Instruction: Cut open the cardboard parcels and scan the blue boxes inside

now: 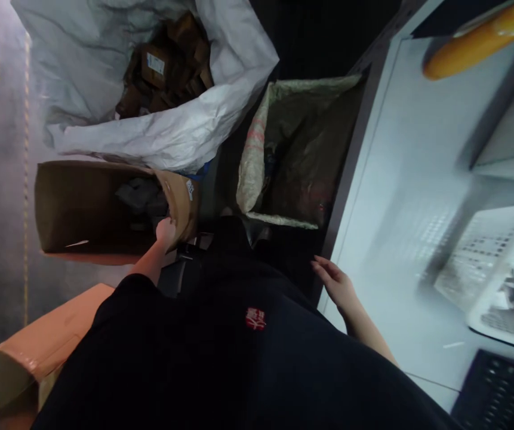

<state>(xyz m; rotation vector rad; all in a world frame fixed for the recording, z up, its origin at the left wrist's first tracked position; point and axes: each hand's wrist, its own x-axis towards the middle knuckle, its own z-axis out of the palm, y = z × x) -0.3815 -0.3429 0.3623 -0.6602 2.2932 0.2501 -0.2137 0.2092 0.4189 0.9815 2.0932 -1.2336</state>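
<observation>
My left hand (166,232) is closed at the near right rim of a tall open cardboard box (178,200), its fingers curled at the edge and partly hidden. Inside that box, just beyond the fingers, lie crumpled grey pieces (142,197); what they are is too dark to make out. My right hand (334,279) hangs beside the edge of a white table (373,239), fingers loosely stretched and holding nothing. Between the hands and farther off stands an open woven sack (254,149), its inside dark.
A large white sack (149,134) holding brown cardboard packages (156,65) stands beyond the box. Another cardboard box (51,334) is at the lower left. On the table are a white plastic basket (480,298), a black keyboard (498,388) and a yellow-orange object (480,45).
</observation>
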